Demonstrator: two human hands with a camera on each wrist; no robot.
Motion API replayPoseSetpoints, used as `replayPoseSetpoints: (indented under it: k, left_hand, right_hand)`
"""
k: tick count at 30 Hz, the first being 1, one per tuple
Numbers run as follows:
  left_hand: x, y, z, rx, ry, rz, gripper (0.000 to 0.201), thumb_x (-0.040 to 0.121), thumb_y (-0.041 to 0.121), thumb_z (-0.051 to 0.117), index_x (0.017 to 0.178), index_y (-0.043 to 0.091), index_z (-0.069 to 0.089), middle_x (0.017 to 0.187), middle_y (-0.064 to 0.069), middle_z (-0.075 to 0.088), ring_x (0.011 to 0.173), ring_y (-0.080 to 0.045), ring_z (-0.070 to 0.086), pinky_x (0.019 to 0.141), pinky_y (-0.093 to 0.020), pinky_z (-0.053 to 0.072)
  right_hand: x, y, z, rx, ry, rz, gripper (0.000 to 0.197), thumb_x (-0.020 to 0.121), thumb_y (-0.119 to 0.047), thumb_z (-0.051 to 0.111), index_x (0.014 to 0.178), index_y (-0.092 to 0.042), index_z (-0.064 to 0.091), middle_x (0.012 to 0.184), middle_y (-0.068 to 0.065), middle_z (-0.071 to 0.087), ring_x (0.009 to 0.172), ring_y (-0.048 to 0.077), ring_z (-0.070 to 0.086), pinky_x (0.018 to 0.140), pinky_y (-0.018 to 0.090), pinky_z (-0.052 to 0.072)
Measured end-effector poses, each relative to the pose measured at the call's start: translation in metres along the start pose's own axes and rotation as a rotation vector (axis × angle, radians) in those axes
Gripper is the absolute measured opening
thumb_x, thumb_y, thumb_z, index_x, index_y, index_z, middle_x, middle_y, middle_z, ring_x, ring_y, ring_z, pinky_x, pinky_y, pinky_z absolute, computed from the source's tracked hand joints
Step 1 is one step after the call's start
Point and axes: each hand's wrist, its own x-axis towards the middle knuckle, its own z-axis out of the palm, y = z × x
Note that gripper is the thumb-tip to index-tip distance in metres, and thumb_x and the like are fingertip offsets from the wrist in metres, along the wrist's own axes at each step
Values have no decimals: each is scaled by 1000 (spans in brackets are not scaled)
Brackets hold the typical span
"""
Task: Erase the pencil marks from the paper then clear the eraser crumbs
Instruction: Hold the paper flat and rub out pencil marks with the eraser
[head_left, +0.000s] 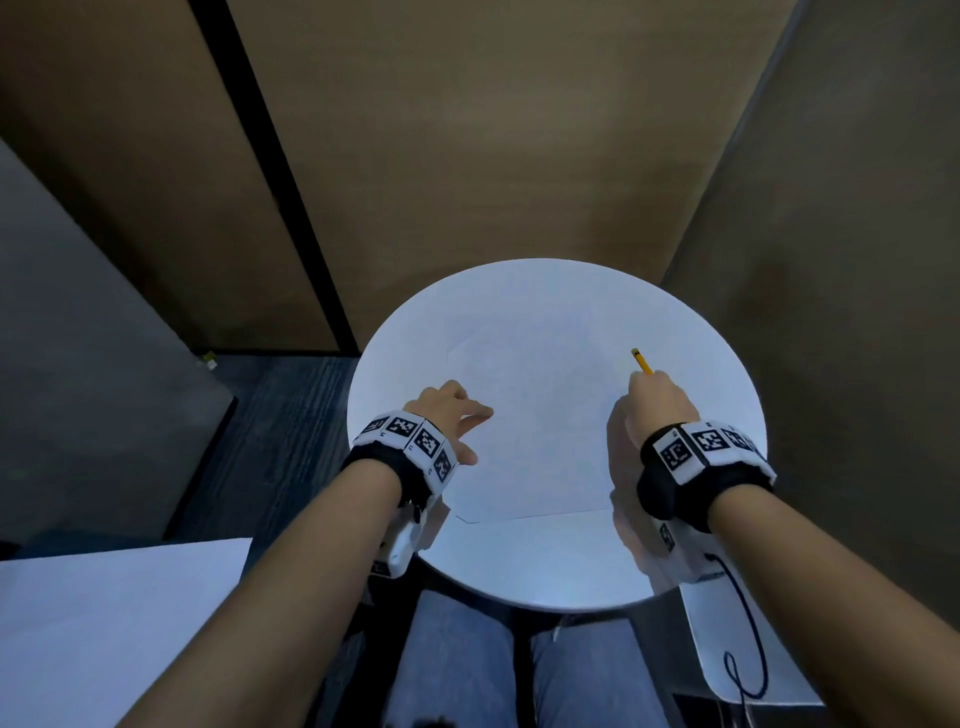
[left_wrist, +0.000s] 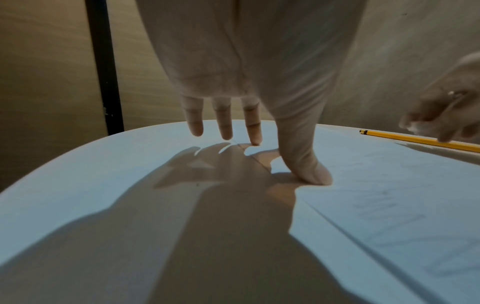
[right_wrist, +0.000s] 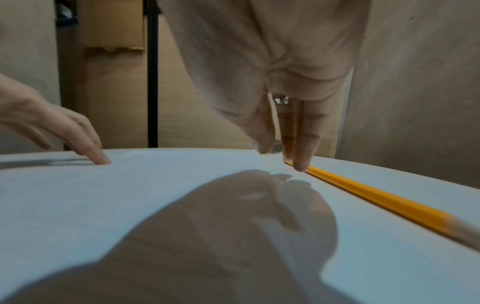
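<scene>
Right grip (right_wrist: 291, 144) reaching down, fingertips touching my yellow pencil (right_wrist: 376, 201) lying flat on the round bench (head_left: 701, 364), while my left hand (left_wrist: 246, 82) spreads relaxed, pinning the paper (left_wrist: 389, 205).

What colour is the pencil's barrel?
Yellow-orange; the long wooden pencil shows best in the right wrist view.
</scene>
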Motion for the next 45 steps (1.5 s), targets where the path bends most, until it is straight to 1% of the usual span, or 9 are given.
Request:
replayPoseSetpoints:
  k: [6, 10, 13, 15, 22, 31, 36, 41, 45]
  left_hand:
    - [11, -9, -2, -112, -75, 28, 80, 85, 27, 70, 149, 29, 22, 160, 1, 3, 146, -21, 11, 116, -38, 18]
    - [18, -12, 0, -130, -22, 34, 81, 82, 28, 73, 148, 19, 27, 158, -1, 10, 141, -24, 26, 113, -37, 26]
    - [18, -13, 3, -133, 66, 53, 73, 82, 30, 73, 142, 14, 34, 152, -2, 24, 133, -24, 37, 109, -36, 32]
    - [19, -16, 6, -94, 42, 81, 76, 86, 33, 68, 147, 14, 27, 156, -3, 17, 140, -23, 25, 113, -40, 25]
    - [25, -24, 7, 51, -180, 82, 100, 84, 54, 60, 151, 24, -8, 158, 1, -17, 146, -26, -9, 114, -53, 5]
    - [22, -26, 4, 63, -172, 75, 83, 92, 48, 52, 151, 32, -3, 158, -1, -17, 146, -28, -8, 114, -54, 7]
    - [23, -26, 4, 69, -182, 36, 78, 93, 48, 50, 149, 39, -3, 157, -3, -19, 145, -30, -11, 113, -55, 4]
    - [22, -26, 8, 64, -163, 30, 75, 94, 51, 45, 149, 40, -4, 157, -2, -20, 145, -28, -12, 113, -55, 3]
    - [22, -26, 8, 65, -167, 27, 76, 93, 51, 45, 149, 39, -4, 157, -2, -21, 145, -29, -12, 113, -55, 3]
  right_hand:
    - [-1, -37, -9, 366, -25, -312, 32, 90, -15, 59, 120, -3, 59, 116, 15, 59, 103, 29, 57, 88, 30, 41]
    - [-27, -63, -10, 486, -249, -512, 30, 82, -14, 67, 111, -6, 65, 94, 6, 61, 70, 8, 50, 67, 15, 34]
    - [-42, -73, -6, 436, -386, -591, 30, 83, -17, 66, 112, -11, 66, 90, 2, 60, 73, 11, 51, 69, 18, 37]
    - [-46, -76, -1, 410, -390, -626, 29, 83, -20, 68, 111, -11, 66, 95, 5, 64, 77, 12, 51, 70, 19, 38]
    - [-50, -75, 16, 331, -373, -642, 21, 83, -20, 66, 99, -8, 63, 97, 7, 66, 82, 15, 52, 71, 24, 42]
    - [-44, -83, 20, 353, -400, -658, 13, 83, -18, 65, 83, -17, 52, 99, 8, 67, 84, 19, 55, 68, 23, 39]
    - [-37, -94, 20, 322, -351, -702, 18, 85, -15, 62, 73, -14, 48, 72, 1, 54, 72, 18, 45, 53, 13, 31]
    - [-34, -92, 19, 377, -342, -679, 13, 83, -14, 65, 89, -3, 61, 75, 1, 56, 72, 16, 48, 56, 10, 34]
    - [-36, -93, 18, 356, -395, -700, 13, 80, -11, 65, 76, -15, 53, 65, -9, 50, 66, 11, 46, 56, 8, 36]
